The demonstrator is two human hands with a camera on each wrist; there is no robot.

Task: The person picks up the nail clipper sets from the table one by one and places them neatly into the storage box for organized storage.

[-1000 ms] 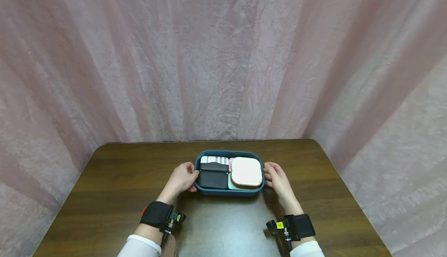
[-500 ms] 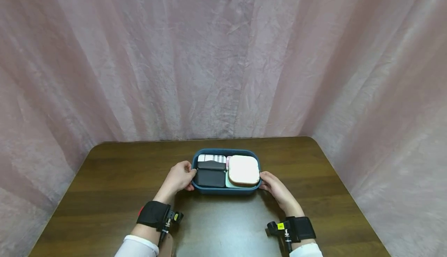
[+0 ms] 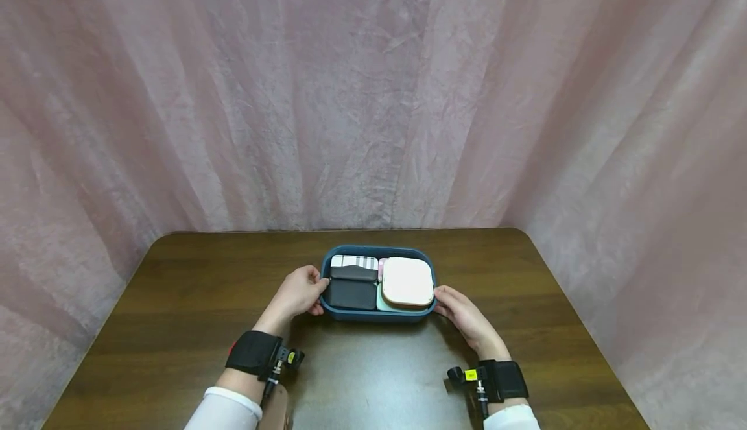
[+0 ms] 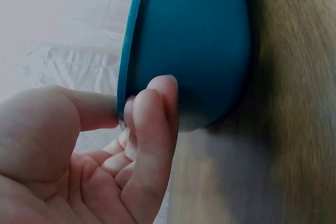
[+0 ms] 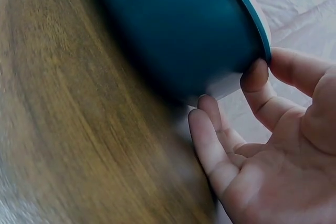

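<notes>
A dark blue plastic bin (image 3: 376, 316) with rounded corners sits toward the back of the table. My left hand (image 3: 299, 292) pinches its left rim, thumb on top and fingers curled against the outer wall (image 4: 194, 40). At the opposite end my right hand (image 3: 467, 321) pinches the right rim between thumb and index finger. Its lower fingers (image 5: 205, 129) reach toward the bottom of the wall. Inside the bin lie a black flat case (image 3: 352, 294), a dark case with a white striped top (image 3: 354, 262), a white rounded-square box (image 3: 408, 282), and mint and pink pieces partly hidden beneath it.
The brown wooden table (image 3: 204, 287) has a shiny patch of reflected light at its front. Beside my left wrist, a pinkish-brown object (image 3: 275, 409) is cut off at the bottom edge. A pink curtain (image 3: 350, 106) hangs behind the table.
My right hand has come in from just beside the bin's right end and now grips the rim. My left hand stays on the left rim; the view has shifted slightly.
</notes>
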